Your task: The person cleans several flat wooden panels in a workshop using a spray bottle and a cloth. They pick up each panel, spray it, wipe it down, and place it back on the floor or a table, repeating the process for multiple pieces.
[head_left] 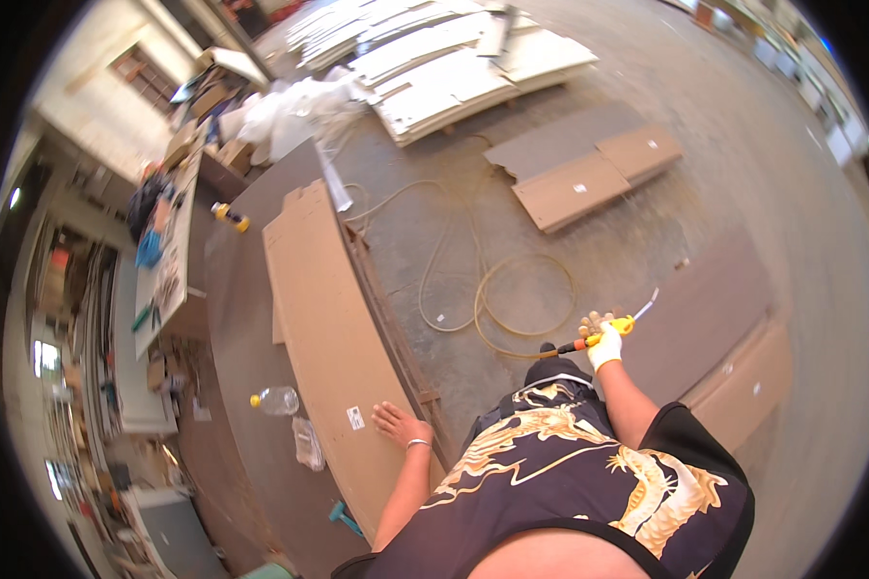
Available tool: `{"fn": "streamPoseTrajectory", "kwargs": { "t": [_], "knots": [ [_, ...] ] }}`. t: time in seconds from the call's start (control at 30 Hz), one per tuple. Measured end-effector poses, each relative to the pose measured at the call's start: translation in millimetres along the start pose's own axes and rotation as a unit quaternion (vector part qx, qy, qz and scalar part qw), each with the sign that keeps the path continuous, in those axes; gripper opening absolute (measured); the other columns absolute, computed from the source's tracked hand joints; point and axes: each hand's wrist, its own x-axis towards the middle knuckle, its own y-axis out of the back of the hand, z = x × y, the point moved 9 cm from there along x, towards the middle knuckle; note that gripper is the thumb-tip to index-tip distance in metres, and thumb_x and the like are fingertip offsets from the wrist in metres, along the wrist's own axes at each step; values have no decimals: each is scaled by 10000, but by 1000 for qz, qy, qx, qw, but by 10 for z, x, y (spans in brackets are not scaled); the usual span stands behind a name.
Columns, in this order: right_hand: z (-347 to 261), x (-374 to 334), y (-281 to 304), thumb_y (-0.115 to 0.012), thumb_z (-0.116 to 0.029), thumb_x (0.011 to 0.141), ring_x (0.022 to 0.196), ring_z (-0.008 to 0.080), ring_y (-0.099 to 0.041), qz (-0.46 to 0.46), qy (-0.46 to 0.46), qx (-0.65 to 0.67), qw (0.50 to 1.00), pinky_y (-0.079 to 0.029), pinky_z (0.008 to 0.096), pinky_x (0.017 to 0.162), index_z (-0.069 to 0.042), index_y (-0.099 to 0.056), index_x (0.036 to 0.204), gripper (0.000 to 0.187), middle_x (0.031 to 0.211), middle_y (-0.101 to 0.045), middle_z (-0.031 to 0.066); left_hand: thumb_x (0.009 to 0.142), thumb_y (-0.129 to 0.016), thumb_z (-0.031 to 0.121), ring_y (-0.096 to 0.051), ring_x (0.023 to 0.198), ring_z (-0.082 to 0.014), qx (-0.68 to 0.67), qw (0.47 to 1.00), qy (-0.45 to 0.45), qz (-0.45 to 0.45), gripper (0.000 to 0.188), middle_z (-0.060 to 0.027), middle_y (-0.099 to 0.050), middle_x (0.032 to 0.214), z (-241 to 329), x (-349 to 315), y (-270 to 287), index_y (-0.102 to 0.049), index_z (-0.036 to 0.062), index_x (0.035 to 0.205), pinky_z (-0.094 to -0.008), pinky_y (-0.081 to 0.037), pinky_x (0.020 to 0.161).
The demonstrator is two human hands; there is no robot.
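Observation:
My left hand (400, 426), bare and with a band at the wrist, lies flat with fingers spread on a long brown cardboard box (311, 280). Close to its fingertips is a white label (355, 418) on the box. My right hand (603, 343), in a pale work glove, is wrapped round a yellow air blow gun (623, 326) out to my right. The gun's thin metal nozzle points up and away from me. A yellowish air hose (512, 353) runs from its orange and black coupling to loose coils on the floor.
The box rests on a dark table (246, 280) with a clear plastic bottle (278, 400) and a teal tool (345, 518). Flat cartons lie on the floor ahead (579, 188) and at right (743, 386). White panels (454, 77) are stacked farther off.

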Motion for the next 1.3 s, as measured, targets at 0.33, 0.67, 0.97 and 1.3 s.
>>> {"fn": "streamPoseTrajectory", "kwargs": {
  "t": [0.33, 0.67, 0.97, 1.3],
  "knots": [
    [-55, 315, 481, -525, -183, 988, 586, 224, -581, 76, -139, 120, 980, -473, 309, 498, -40, -569, 995, 149, 890, -696, 172, 795, -796, 343, -43, 1538, -482, 17, 995, 73, -62, 1187, -262, -1, 1676, -219, -95, -52, 30, 219, 1637, -611, -193, 1202],
    [749, 1979, -1526, -460, -147, 988, 531, 213, -509, -9, -354, -65, 933, -408, 318, 446, -50, -496, 965, 107, 797, -580, 149, 751, -838, 222, -192, 1539, -352, -35, 960, 251, -117, 1149, -226, -72, 1676, -228, -41, 70, -91, 120, 1618, -553, -301, 1191],
    [697, 2852, -2013, -555, -169, 925, 502, 255, -435, 68, -313, -208, 924, -404, 382, 452, -110, -492, 922, 86, 708, -507, 84, 804, -746, 249, -417, 1412, -417, -234, 959, 146, -59, 600, -298, -456, 1493, 949, 375, 440, -603, -44, 1308, -443, -335, 1184],
    [-795, 4182, -2221, -506, -182, 950, 553, 300, -515, 133, -206, -173, 954, -452, 358, 447, -72, -482, 908, 120, 742, -525, 117, 844, -697, 283, -559, 1225, -400, -121, 922, 61, -362, 423, -276, -550, 1356, 1311, -984, -397, -708, 45, 1194, -466, -448, 1033]
  ]
}}
